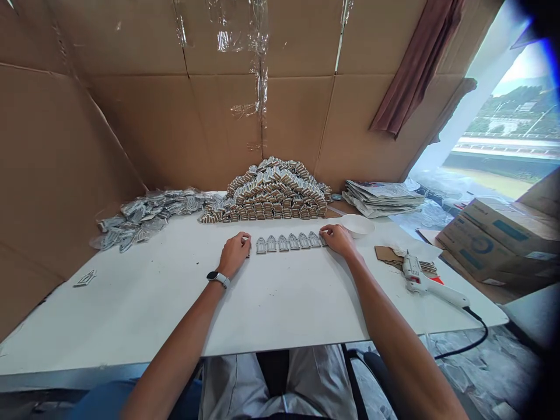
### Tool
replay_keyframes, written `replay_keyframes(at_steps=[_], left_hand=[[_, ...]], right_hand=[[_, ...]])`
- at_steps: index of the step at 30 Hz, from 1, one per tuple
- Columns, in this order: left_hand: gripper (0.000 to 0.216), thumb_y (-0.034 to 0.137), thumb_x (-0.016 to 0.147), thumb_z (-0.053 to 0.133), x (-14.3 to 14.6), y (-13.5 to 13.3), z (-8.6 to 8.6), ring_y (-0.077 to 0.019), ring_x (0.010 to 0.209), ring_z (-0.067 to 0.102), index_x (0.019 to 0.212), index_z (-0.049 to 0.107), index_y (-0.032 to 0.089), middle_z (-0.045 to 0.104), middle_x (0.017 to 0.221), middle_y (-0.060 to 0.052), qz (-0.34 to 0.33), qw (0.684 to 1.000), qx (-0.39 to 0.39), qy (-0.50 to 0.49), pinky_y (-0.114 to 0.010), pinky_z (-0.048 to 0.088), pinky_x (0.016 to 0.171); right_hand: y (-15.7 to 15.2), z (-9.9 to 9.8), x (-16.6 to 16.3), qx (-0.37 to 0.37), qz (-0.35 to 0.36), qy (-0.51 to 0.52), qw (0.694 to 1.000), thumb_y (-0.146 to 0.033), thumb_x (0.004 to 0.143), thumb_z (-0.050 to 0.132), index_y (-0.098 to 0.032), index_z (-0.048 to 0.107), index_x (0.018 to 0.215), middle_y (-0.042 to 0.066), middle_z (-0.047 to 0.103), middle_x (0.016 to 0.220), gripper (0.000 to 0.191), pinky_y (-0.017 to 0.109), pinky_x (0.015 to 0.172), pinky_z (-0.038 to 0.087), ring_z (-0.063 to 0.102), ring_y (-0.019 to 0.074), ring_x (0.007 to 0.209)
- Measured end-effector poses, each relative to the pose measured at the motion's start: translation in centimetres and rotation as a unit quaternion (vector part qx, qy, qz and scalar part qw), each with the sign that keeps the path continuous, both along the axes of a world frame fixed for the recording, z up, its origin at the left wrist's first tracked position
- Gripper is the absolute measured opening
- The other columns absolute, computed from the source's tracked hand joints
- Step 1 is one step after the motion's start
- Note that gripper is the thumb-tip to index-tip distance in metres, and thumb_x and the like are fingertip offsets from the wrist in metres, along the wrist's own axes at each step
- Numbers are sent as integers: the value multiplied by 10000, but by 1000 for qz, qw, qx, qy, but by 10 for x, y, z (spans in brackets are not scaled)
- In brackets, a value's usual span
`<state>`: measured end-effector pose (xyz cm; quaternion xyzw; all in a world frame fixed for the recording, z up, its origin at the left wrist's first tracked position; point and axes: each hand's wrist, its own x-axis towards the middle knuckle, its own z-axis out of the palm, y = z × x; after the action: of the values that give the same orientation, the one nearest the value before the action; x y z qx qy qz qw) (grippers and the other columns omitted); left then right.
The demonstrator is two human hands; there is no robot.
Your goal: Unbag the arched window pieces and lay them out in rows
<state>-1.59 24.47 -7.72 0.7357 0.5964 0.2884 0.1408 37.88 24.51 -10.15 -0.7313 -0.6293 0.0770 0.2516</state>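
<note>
Big stacked pile of pieces [271, 189] sits at 12 o'clock behind the row, loose silvery pieces [144, 216] at 10, a white bowl [357, 224] just right of the right hand [339, 239], glue gun [426, 283] at 3 near the table [280, 309] edge. Plenty of bare tabletop toward 6. Row of arch-shaped pieces [289, 241] lies between both hands; left hand [234, 254] fingers curled, touching the left-end piece, right fingertips together on the right end
</note>
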Motion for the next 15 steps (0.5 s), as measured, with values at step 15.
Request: replay_keyframes(at_steps=[15], left_hand=[[251, 255, 1023, 576, -4, 7, -8, -249, 1022, 684, 1253, 674, 236, 727, 1103, -67, -66, 998, 20, -12, -339, 495, 876]], right_hand=[[-1, -1, 0, 0, -2, -7, 1000, -410, 1049, 640, -190, 771, 1221, 82, 760, 1115, 308, 424, 978, 519, 693, 251, 1085]])
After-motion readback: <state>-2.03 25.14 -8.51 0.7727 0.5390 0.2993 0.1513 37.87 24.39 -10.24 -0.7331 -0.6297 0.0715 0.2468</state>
